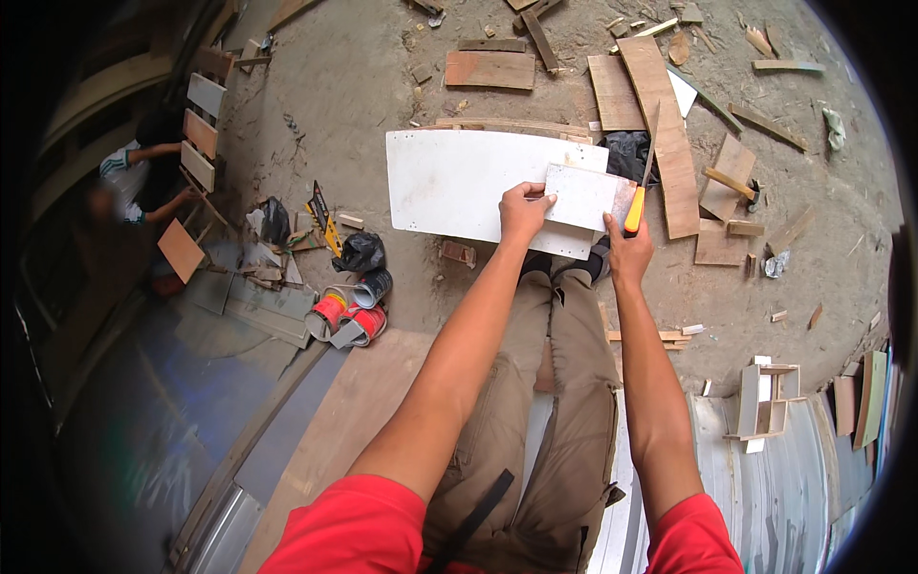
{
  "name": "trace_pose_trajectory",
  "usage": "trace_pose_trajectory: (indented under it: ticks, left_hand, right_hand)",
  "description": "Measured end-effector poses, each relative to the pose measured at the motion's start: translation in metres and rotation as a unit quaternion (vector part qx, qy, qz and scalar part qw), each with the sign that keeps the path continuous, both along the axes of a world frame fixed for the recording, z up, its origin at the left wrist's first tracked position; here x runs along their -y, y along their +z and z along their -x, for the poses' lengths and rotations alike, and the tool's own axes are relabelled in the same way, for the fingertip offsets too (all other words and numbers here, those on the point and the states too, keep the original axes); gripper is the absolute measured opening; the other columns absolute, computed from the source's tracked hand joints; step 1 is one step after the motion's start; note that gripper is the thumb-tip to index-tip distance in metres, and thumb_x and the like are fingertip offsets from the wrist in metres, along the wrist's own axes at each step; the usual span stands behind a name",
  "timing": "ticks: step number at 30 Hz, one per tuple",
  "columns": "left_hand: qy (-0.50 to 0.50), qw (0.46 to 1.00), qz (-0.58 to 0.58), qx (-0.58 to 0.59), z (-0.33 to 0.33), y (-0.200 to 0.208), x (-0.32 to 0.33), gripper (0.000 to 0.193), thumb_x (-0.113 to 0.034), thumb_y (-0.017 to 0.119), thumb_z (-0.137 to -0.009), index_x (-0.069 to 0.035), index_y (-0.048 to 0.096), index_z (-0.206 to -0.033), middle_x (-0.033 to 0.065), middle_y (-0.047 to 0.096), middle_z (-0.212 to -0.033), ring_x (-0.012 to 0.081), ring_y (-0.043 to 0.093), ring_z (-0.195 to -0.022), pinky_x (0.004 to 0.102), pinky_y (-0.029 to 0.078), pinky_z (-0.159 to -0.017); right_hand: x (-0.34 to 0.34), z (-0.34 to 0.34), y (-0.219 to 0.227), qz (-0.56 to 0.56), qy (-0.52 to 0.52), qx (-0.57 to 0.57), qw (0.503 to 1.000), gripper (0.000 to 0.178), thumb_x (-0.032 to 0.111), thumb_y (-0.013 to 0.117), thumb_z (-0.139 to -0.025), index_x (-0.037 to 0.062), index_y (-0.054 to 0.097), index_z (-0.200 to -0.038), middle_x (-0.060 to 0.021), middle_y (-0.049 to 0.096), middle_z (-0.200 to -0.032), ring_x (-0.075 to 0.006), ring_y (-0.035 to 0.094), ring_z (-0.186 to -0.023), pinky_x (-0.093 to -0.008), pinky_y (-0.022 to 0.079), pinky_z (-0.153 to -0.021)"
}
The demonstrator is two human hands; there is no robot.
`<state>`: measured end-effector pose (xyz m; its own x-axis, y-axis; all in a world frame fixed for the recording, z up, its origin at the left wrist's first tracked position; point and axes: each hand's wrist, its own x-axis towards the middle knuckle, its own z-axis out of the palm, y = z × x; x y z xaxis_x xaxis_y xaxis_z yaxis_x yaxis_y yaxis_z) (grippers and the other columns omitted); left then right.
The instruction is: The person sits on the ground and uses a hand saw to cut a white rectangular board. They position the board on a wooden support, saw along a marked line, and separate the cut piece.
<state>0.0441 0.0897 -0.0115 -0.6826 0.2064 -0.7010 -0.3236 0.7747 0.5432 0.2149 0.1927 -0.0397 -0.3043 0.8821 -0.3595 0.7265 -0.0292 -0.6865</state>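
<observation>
A large white board (445, 187) lies flat in front of my feet, on top of some wooden pieces. Over its right part is a smaller white board (574, 196) with a bare brownish patch at its right end. My left hand (524, 212) grips the small board's left edge, fingers curled and thumb on top. At the opposite end, my right hand (628, 253) is closed round a handsaw (635, 210) with a yellow and black handle, its thumb against the board's edge. The saw's long narrow blade points up and away from me.
A hammer (732, 182) rests on wood offcuts at the right. A long plywood strip (660, 134) lies beside a black plastic bag (626, 153). Red paint cans (361, 325) and a yellow handsaw (325, 220) are left. Another person (129, 182) handles boards at far left.
</observation>
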Motion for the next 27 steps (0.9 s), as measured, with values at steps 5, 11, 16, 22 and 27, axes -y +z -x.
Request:
trace_pose_trajectory:
  ticks: [5,11,16,22,27]
  left_hand:
    - [-0.011,1.000,-0.013,0.026,0.005,-0.023,0.009,0.034,-0.019,0.081,-0.079,-0.001,0.072,-0.106,0.0125,0.074,-0.093,0.0188,0.070,-0.084,0.0310,0.055,-0.077]
    - [-0.024,0.998,0.024,0.047,0.001,-0.018,0.004,0.031,-0.020,0.078,-0.082,0.002,0.070,-0.102,0.0143,0.075,-0.094,0.0241,0.071,-0.086,0.0343,0.055,-0.082]
    - [-0.107,0.993,0.041,0.005,0.005,-0.013,0.002,0.036,-0.028,0.078,-0.083,0.000,0.069,-0.103,0.0159,0.074,-0.097,0.0259,0.071,-0.087,0.0374,0.055,-0.082]
    - [-0.124,0.989,0.076,0.001,0.004,-0.011,0.001,0.038,-0.032,0.078,-0.082,-0.001,0.069,-0.103,0.0163,0.074,-0.093,0.0287,0.072,-0.089,0.0381,0.055,-0.082]
    - [-0.121,0.988,0.093,0.015,0.007,-0.011,0.008,0.046,-0.043,0.079,-0.079,-0.001,0.072,-0.096,0.0178,0.074,-0.093,0.0304,0.072,-0.089,0.0387,0.055,-0.082]
  right_hand:
    - [-0.006,0.009,0.010,0.059,-0.006,0.001,0.998,0.058,0.029,0.081,-0.083,0.0003,0.054,-0.126,-0.0216,0.069,-0.103,-0.0351,0.067,-0.095,-0.0413,0.051,-0.082]
    - [-0.010,0.005,0.006,0.080,0.010,0.013,0.997,0.058,0.025,0.080,-0.083,0.0018,0.051,-0.127,-0.0224,0.068,-0.107,-0.0384,0.067,-0.101,-0.0429,0.051,-0.085]
    - [-0.007,0.006,0.010,0.088,-0.005,0.004,0.996,0.057,0.029,0.080,-0.083,0.0020,0.052,-0.124,-0.0223,0.068,-0.104,-0.0376,0.068,-0.097,-0.0427,0.052,-0.083]
    - [-0.009,0.004,0.006,0.069,0.010,0.018,0.997,0.058,0.032,0.081,-0.082,0.0011,0.053,-0.122,-0.0220,0.069,-0.102,-0.0353,0.068,-0.093,-0.0422,0.052,-0.081]
    - [-0.009,0.005,0.013,0.067,-0.006,-0.004,0.998,0.058,0.034,0.082,-0.082,0.0013,0.054,-0.120,-0.0196,0.069,-0.098,-0.0318,0.067,-0.089,-0.0412,0.052,-0.079]
